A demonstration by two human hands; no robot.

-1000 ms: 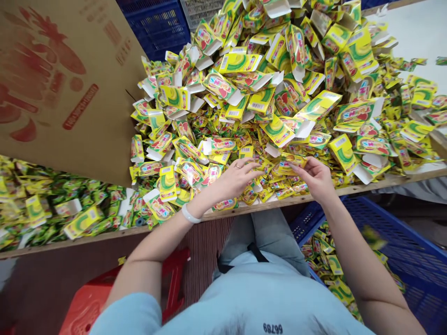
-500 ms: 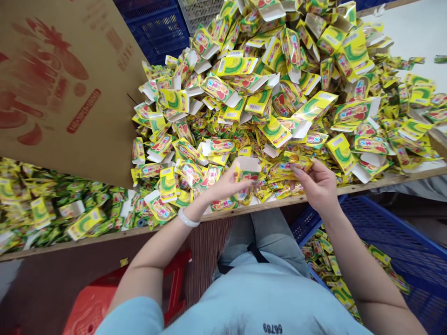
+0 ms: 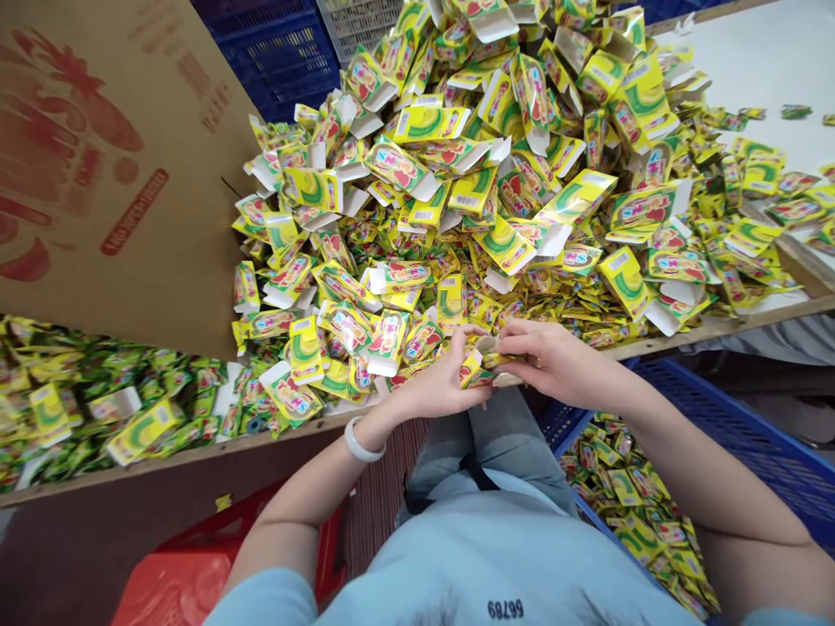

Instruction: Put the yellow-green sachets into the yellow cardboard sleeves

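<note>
My left hand point(image 3: 450, 382) is closed around a small yellow-and-green candy box point(image 3: 472, 369) at the table's front edge. The box's grey-white end flap stands open towards the right. Against that open end, the pinched fingers of my right hand point(image 3: 538, 355) hold small yellow candy packets, mostly hidden by the fingers and the box. Just beyond both hands lie loose candy packets point(image 3: 554, 300) and a large heap of similar boxes point(image 3: 437, 122), many with white flaps open.
A big brown carton point(image 3: 130, 200) stands on the table at left. Below the table's right side, a blue crate point(image 3: 737, 443) holds filled-looking boxes point(image 3: 643, 496). A red stool point(image 3: 176, 582) is at lower left. Blue crates point(image 3: 274, 61) are stacked behind the table.
My right hand has moved left with the packets, up to the box's open end. My left hand has drawn the box slightly nearer to me and tilted it.
</note>
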